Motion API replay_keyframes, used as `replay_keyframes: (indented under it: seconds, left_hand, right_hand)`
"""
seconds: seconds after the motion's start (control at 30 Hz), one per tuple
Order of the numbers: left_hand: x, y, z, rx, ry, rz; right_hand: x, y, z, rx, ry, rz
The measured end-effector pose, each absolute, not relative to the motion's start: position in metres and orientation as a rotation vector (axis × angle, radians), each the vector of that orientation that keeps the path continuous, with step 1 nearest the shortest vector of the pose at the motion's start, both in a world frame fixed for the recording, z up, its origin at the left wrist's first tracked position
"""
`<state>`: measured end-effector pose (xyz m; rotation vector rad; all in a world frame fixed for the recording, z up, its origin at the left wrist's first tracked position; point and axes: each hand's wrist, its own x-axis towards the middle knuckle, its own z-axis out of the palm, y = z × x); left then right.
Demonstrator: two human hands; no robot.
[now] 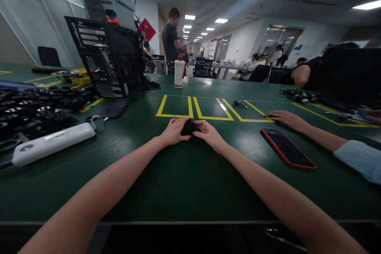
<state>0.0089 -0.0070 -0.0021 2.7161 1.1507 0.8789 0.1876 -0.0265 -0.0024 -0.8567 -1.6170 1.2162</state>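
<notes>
The wide dark-green matte desk [184,174] fills the view, marked with yellow taped rectangles [175,107] just beyond the hands. At the far left stands an open black metal computer case [110,59], upright, with a grey box carrying a round fan grille above it. In front of it, at the left edge, lies a heap of small black round parts [38,107]. Nearer lies a long white plastic bar-shaped device [52,143], its long axis running left to right and slightly tilted. To the right a dark smartphone in an orange-red case [287,147] lies flat, well apart from the hands; beyond it a co-worker's hand [285,117] rests on the desk, with a pale blue sleeve lower right. A white cylindrical bottle [179,73] stands farther back.

Smallest is the small black blocky part [188,127], resting on or just above the desk, straight ahead between the two hands. The left hand [175,131] grasps its left side, fingers curled over it; the right hand [210,133] pinches its right end with the fingertips. Both grips are closed on it and equally near; its long axis cannot be told, since the fingers hide most of it.
</notes>
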Motion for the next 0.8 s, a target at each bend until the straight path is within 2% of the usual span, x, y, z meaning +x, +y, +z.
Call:
replay_keyframes:
  seconds: [0.2, 0.43, 0.6, 0.8]
  left_hand:
    - [0.008, -0.002, -0.001, 2.520, 1.312, 0.832]
    - [0.006, 0.002, 0.003, 2.349, 1.440, 0.768]
    - [0.009, 0.005, 0.004, 2.278, 1.539, 0.738]
    - [0.009, 0.007, 0.002, 2.290, 1.584, 0.751]
  right_hand:
    - [0.203, -0.010, -0.007, -1.102, -1.622, 0.969]
    - [0.218, -0.014, 0.003, -1.287, -1.858, 0.904]
    - [0.208, -0.014, -0.001, -1.289, -1.942, 0.682]
    - [0.203, -0.011, 0.001, -1.249, -1.944, 0.665]
